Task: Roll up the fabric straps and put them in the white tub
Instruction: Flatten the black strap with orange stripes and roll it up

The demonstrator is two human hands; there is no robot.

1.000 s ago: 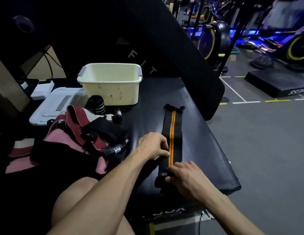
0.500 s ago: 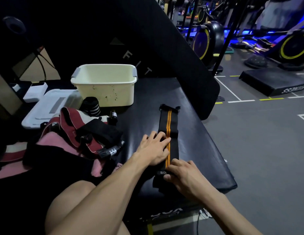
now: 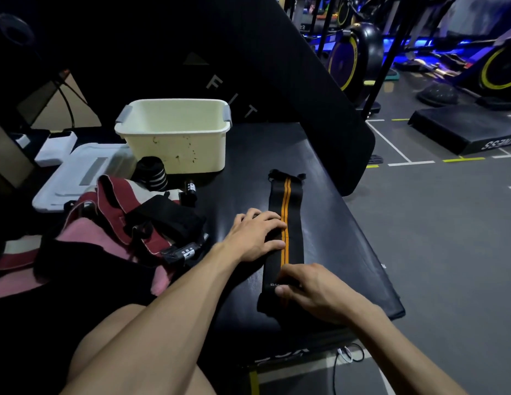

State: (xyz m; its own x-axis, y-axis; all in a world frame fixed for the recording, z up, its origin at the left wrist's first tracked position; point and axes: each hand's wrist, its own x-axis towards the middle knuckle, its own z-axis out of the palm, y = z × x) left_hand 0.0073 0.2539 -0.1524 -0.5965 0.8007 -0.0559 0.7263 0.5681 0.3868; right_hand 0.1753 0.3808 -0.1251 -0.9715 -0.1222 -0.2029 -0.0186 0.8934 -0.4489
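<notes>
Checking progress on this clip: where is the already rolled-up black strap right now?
In the head view, the rolled black strap stands on the bench left of centre, just outside the white tub's front-left corner, beside the pile of straps.

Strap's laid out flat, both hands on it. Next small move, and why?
Probably start the roll: the right hand curls the strap's near end over on itself while the left hand pins the middle. The strap lies flat and straight on the bench, unrolled, with the right hand already at the near end, and the tub looks empty.
</notes>
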